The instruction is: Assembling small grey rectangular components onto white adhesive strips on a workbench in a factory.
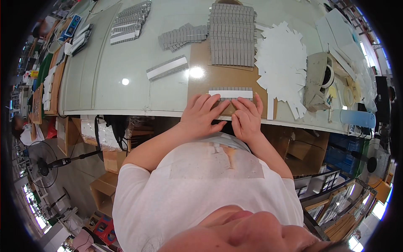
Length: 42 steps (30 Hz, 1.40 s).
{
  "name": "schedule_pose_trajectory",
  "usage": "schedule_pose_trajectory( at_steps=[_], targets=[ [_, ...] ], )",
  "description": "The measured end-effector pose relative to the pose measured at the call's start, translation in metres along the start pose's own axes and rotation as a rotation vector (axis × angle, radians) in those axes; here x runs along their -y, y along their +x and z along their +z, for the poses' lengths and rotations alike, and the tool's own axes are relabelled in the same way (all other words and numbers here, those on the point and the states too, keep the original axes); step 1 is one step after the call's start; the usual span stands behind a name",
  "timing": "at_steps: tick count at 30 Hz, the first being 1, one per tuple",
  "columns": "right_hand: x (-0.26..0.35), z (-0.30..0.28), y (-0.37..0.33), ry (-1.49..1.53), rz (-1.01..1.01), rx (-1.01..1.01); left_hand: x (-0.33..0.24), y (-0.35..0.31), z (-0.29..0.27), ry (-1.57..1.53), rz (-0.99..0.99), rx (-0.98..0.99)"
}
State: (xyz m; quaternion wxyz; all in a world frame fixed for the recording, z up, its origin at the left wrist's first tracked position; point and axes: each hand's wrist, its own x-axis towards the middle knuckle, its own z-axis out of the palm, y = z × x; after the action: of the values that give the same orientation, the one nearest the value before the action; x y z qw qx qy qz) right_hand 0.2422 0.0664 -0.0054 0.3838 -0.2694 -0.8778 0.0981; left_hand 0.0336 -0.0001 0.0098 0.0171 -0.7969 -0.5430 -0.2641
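Observation:
At the table's near edge lies a grey segmented strip (216, 89) with a white band (231, 94) along its length. My left hand (201, 112) is open, its fingertips at the strip's left end and its thumb stretched apart. My right hand (248, 118) is open too, with bent fingers resting on the strip's near edge and the outer finger raised by its right end. Neither thumb closes against the fingers. Underneath is a brown board (201, 86). A similar strip with a white band (168, 68) lies diagonally to the left.
A tall stack of grey strips (232, 38) stands ahead, beside a loose grey pile (182, 37). White strips (281, 63) are heaped at the right. Farther right are a grey holder (317, 82) with tape rolls and a blue cylinder (357, 118). More banded strips (131, 23) lie far left.

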Motion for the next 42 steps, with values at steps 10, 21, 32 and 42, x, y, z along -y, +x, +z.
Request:
schedule_pose_trajectory(
  at_steps=[10, 21, 32, 42],
  targets=[
    [-0.021, -0.034, -0.012, -0.027, 0.088, -0.106, -0.007, 0.000, 0.001, -0.102, 0.041, -0.041],
    [-0.030, -0.043, -0.014, -0.052, 0.038, 0.035, -0.035, 0.037, 0.026, -0.101, 0.076, -0.038],
    [-0.031, -0.039, -0.016, -0.080, 0.065, 0.035, -0.038, 0.039, 0.032, -0.009, 0.091, 0.000],
    [-0.030, -0.037, -0.015, -0.099, 0.070, 0.039, -0.037, 0.039, 0.034, 0.011, 0.103, 0.003]
  ],
)
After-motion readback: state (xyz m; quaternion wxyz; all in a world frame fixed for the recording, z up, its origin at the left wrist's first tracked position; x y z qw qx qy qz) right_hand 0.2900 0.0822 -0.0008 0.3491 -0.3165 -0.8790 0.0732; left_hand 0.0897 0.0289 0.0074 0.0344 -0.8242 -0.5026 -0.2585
